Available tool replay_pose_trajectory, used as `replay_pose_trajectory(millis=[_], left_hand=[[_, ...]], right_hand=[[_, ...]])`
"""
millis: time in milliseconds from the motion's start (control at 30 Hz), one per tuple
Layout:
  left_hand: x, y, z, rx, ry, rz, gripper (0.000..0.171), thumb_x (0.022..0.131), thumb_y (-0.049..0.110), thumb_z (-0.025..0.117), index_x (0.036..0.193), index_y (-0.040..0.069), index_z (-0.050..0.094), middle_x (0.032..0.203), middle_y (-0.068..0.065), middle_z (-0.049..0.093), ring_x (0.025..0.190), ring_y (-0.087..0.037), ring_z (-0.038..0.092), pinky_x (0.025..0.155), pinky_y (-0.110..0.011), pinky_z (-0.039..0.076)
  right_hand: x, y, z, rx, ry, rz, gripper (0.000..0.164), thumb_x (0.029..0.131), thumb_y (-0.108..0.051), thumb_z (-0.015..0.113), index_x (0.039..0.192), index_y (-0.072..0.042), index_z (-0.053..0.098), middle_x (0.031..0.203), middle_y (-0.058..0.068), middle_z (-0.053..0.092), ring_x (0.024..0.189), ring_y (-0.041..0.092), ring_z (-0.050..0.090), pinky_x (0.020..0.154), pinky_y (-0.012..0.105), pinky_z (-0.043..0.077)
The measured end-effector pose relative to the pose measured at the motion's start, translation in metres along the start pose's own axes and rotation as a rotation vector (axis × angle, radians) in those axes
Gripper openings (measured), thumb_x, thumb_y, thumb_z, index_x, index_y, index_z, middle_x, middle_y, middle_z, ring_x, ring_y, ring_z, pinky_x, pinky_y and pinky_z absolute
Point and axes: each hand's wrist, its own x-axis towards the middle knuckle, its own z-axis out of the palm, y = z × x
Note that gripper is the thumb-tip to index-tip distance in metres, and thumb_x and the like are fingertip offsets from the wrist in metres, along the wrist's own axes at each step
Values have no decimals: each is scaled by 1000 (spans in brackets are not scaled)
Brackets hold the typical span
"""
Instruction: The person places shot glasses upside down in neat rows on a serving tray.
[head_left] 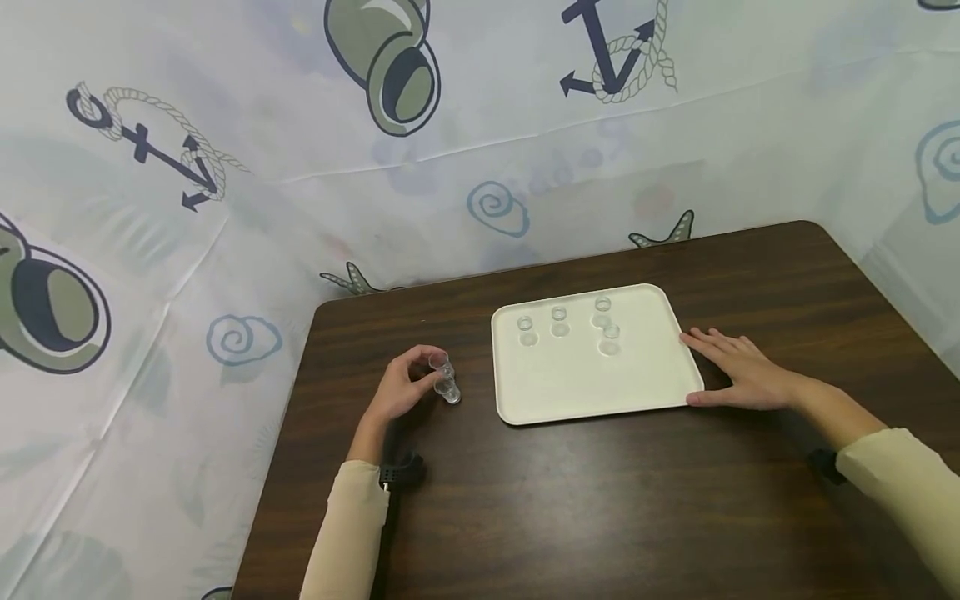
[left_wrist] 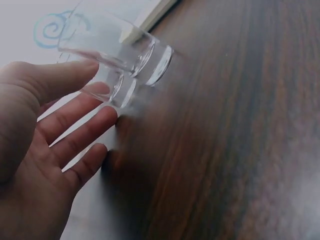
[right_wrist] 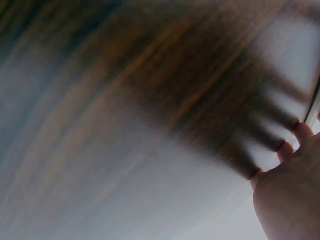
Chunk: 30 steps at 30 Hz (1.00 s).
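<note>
At the table's left part, my left hand [head_left: 405,385] has its thumb and index finger at the rims of two small clear shot glasses [head_left: 450,393]. In the left wrist view the thumb and index finger pinch at a shot glass [left_wrist: 120,42], with the second close behind; whether both are gripped is unclear. The other fingers extend loosely. A white rectangular tray [head_left: 555,390] lies to the right, bearing several similar clear glasses [head_left: 558,315]. With fingers spread, my right hand [head_left: 742,375] rests against the tray's right edge, thumb at its near corner.
A dark wood-grain table [head_left: 570,508] carries everything. Behind and to the left hangs a pale cloth [head_left: 315,108] printed with anchors and shells. Dark bands [head_left: 402,472] sit at both wrists.
</note>
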Motion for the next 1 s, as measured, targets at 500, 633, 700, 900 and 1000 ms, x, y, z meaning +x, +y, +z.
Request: replay_pose_trajectory(millis=[500, 633, 700, 900, 1000], left_hand=[[-28, -6, -36, -45, 197, -8, 33, 82, -3, 71, 114, -4, 61, 109, -22, 65, 97, -37, 61, 80, -33, 52], [-34, -7, -44, -30, 230, -42, 33, 82, -2, 72, 114, -3, 61, 109, -20, 65, 98, -36, 63, 81, -29, 52], [-37, -6, -46, -20, 239, -43, 34, 82, -1, 72, 114, -4, 61, 108, -21, 65, 96, -35, 64, 81, -27, 52], [-40, -2, -53, -4, 249, -57, 34, 83, -1, 72, 114, -4, 61, 106, -20, 65, 90, -31, 65, 77, -23, 52], [-37, 2, -56, -4, 245, -68, 34, 83, 1, 71, 115, -3, 61, 105, -19, 65, 90, -32, 65, 76, -22, 53]], right_hand=[[2, -3, -2, 1, 1, 3, 98, 81, -50, 70, 154, -16, 15, 157, 21, 11, 143, 44, 6, 108, 66, 1], [2, -3, -1, 4, -2, 5, 98, 82, -50, 70, 155, -17, 13, 158, 20, 10, 143, 44, 5, 108, 65, 0], [2, -2, -1, 3, -1, 3, 98, 82, -49, 70, 155, -17, 13, 158, 20, 10, 143, 44, 6, 108, 65, 1], [1, -1, 0, -3, -3, 3, 98, 82, -49, 69, 155, -16, 13, 158, 20, 10, 143, 44, 5, 107, 66, 2], [1, -1, 0, -1, -5, 3, 98, 82, -49, 69, 154, -15, 13, 158, 20, 10, 143, 44, 5, 107, 66, 2]])
